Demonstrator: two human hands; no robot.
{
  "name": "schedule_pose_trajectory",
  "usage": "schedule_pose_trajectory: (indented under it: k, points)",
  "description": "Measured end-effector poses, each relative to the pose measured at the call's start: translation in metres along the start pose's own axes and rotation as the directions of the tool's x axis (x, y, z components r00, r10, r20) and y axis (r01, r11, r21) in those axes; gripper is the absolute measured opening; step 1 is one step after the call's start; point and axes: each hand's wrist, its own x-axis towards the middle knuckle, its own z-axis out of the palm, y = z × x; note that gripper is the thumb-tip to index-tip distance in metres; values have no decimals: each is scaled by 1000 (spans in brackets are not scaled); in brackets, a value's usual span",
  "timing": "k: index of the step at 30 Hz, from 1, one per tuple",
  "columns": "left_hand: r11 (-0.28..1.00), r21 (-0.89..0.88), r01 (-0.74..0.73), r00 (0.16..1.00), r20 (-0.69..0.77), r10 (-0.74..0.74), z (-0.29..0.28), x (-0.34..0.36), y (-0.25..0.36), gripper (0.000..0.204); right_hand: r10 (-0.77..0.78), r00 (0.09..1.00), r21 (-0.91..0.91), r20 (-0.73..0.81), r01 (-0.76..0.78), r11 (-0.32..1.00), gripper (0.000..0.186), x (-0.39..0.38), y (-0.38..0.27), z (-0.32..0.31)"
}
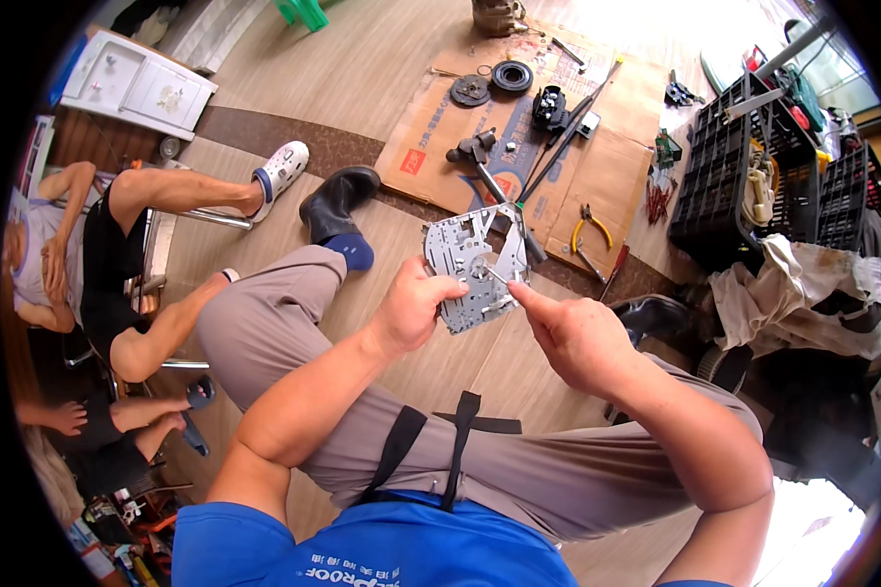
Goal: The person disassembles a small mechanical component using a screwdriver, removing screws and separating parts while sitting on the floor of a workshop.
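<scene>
Metal plate: we have the grey, slotted metal plate [460, 256] up off the floor between our two hands, its broad face toward us
Slim piece: near the plate's middle a slim bright piece [497, 278] slants toward our right fingertip; we would move it gently and along its own line, since a sideways push could bend it
Left hand: our left hand [409, 311] pinches the plate at its near left part, thumb laid on the face, the other fingers out of sight behind; most of the plate reaches beyond this grip, so we should brace it from below as we press
Right hand: our right hand [585, 342] has its index finger stretched to the slim piece at the plate's right side; whether the thumb pinches from beneath we cannot tell
Cardboard: past the plate lies the cardboard [622, 127], a good place to park loose parts, with yellow-handled pliers [607, 233] on its near right area
</scene>
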Motion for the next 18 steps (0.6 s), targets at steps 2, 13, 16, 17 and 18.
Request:
schedule_pose_trajectory:
  k: [2,13,16,17,18]
  points:
    - [999,32,11,1000,-2,-11,-2,-1,0,34,-3,1000,-25,23,3,1000,40,0,3,-1]
    - [960,167,223,971,49,-234,-16,4,3,30,-213,973,-556,94,229,799,40,-1,7,-20]
    - [954,125,272,958,56,-281,-18,7,-2,31,-283,958,-600,50,255,758,35,-1,5,-19]
    - [953,129,273,957,61,-282,-16,8,-1,31,-302,953,-620,37,259,740,35,-1,5,-19]
    - [960,30,279,958,52,-280,-14,10,1,33,-298,954,-622,32,253,741,35,-1,4,-20]
